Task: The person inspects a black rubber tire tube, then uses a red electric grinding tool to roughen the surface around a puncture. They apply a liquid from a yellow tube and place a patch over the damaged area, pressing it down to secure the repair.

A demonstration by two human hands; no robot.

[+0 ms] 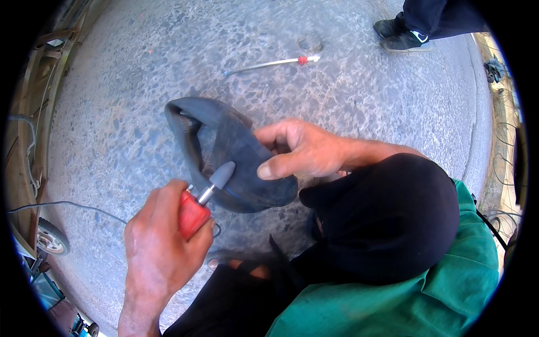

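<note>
The black rubber tube piece (241, 146) lies over the rough grey ground (112, 140), a little toward 10 o'clock from the middle of the view. Its long axis runs from 10 o'clock to 4 o'clock; the folded, looped end points to 10 and leaves a gap facing 9, while the broad, flattened end points to 4.

At 8 o'clock the left hand (160, 244) has its grip closed around a red rotary tool (193, 216). The tool's axis slants from 7 to 1 o'clock, and its grey cone-shaped bit (223, 175) points to 1, over the lower part of the rubber; whether it touches cannot be told. A dark cord (78, 205) reaches from 9 o'clock toward this hand.

At 2 o'clock the right hand (314, 149) has a narrow grip holding the rubber, thumb on top and fingers curled at its upper edge. Its forearm passes behind a black head covering (387, 224) at 4 o'clock, worn by a person in a green top (359, 309).

A thin metal rod (264, 65) lies at 12 o'clock, near the tube piece, its red band (303, 60) by the 3 o'clock end. Between 1 and 2 stand dark shoes (404, 42).
</note>
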